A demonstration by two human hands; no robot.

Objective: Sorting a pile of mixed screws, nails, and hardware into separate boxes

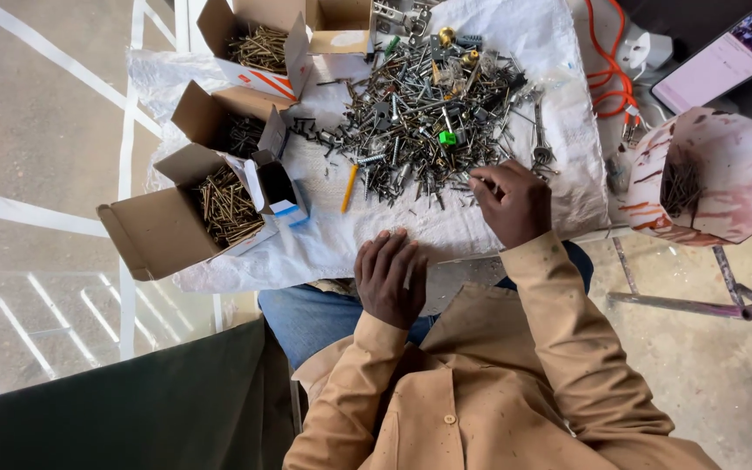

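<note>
Two hands work over a white woven sheet (559, 187) that fills the upper centre of the frame. On it lies a large mixed heap of screws, nails and fittings (428, 109). Four open cardboard boxes hold sorted screws at the upper left; the nearest box (180, 218) overhangs the sheet's left edge. A paint-stained paper cone of nails (698, 178) sits at the right, beside an orange cable (607, 65).

The right hand (508, 202) is at the heap's lower right edge, fingertips pinched together; what they hold, if anything, is too small to tell. The left hand (391, 277) rests flat and empty, fingers together, on the sheet's near edge at lower centre.

Risk, as judged: the heap reaches close to the near edge, so a sweep of the sleeve could send small pieces to the floor. Sharp points could prick the fingers. Open room is limited to the bare strip between heap and boxes, where a yellow pencil (350, 187) lies.
</note>
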